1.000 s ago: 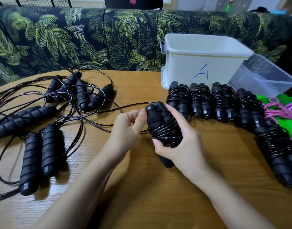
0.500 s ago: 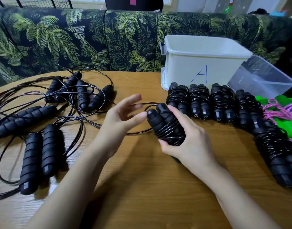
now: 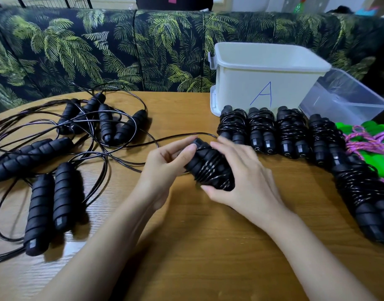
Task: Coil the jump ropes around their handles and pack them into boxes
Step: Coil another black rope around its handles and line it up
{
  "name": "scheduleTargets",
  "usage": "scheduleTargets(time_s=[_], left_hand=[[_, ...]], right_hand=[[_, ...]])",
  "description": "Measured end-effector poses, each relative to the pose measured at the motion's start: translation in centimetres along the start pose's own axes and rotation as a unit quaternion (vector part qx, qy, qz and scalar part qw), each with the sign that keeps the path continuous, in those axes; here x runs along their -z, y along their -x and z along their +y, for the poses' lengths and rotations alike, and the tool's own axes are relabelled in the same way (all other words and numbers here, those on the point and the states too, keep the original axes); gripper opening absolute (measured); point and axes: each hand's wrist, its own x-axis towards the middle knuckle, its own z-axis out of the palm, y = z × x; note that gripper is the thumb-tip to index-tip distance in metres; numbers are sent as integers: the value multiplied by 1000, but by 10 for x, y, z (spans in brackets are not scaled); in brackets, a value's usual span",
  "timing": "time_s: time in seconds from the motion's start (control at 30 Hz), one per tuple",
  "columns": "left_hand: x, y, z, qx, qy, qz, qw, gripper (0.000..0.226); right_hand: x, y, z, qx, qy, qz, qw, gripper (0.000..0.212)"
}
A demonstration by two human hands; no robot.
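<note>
Far left of the frame is the messy bit: a heap of loose black ropes [image 3: 45,203], foam handles lying in pairs on the wooden table [image 3: 186,246], thin cords looping all over each other. One pair sits lower left, another pair slants in from the left edge, and a few more are up near the table's back edge. Behind all of it runs a sofa [image 3: 100,51] with a palm-leaf print.

Dead center, just above the table, is the half-wound rope [image 3: 208,168], both handles side by side with cord wrapped round the middle. Its loose cord trails off toward the pile on the left. The left hand [image 3: 165,168] is at the bundle's upper end, fingers curled in tight together, thumb tip pressed against the handle top. Honestly can't tell if it's nipping the cord or just the handle there. The right hand [image 3: 247,181] wraps the bundle from the right side: fingers close together lying over the top, thumb hooked under the lower end.

Right of that, a row of finished coiled ropes [image 3: 258,131] curves along the table toward the lower right edge. Just behind the row stands a white box [image 3: 262,83] with a blue "A" on its front. Next to it, upper right, is a clear box [image 3: 343,98]. At the far right edge, a green-handled rope [image 3: 373,146] with pink cord lies beside the black coils.
</note>
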Motion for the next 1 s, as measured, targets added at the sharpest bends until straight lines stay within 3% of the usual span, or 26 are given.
scheduleTargets(time_s=[0.1, 0.2, 0.27, 0.37, 0.5, 0.6, 0.7, 0.8, 0.9, 0.97, 1.0], left_hand=[[4, -1, -5, 20, 18, 48, 998, 51], [5, -3, -9, 29, 39, 48, 998, 50], [9, -5, -7, 25, 29, 20, 999, 48], [17, -9, -2, 3, 7, -34, 999, 40], [21, -9, -2, -39, -20, -72, 996, 33], [19, -10, -9, -70, -103, -87, 988, 30], [16, -12, -22, -87, -206, -73, 972, 33], [16, -10, -28, -131, -351, -3, 927, 31], [13, -4, -27, -152, -392, -26, 907, 38], [11, -4, -29, -156, -428, -56, 888, 53], [10, -6, -31, -157, -445, -64, 879, 58]], right_hand=[[-12, 6, -8, 5, 161, 59, 985, 93], [-24, 9, -7, 17, 210, 47, 977, 114], [-25, 6, 1, 39, 208, 62, 975, 111], [-20, 2, 10, 64, 163, 37, 984, 101], [-7, -2, 17, 29, 42, -87, 995, 102], [-3, -9, 20, 3, 19, -151, 988, 108], [7, -16, 23, -56, -130, -213, 967, 114], [36, -16, 40, -46, -228, -247, 941, 90], [50, -13, 48, -47, -248, -137, 958, 62], [44, -10, 38, -30, -192, -56, 979, 44], [37, -8, 31, -3, -115, -65, 991, 50]])
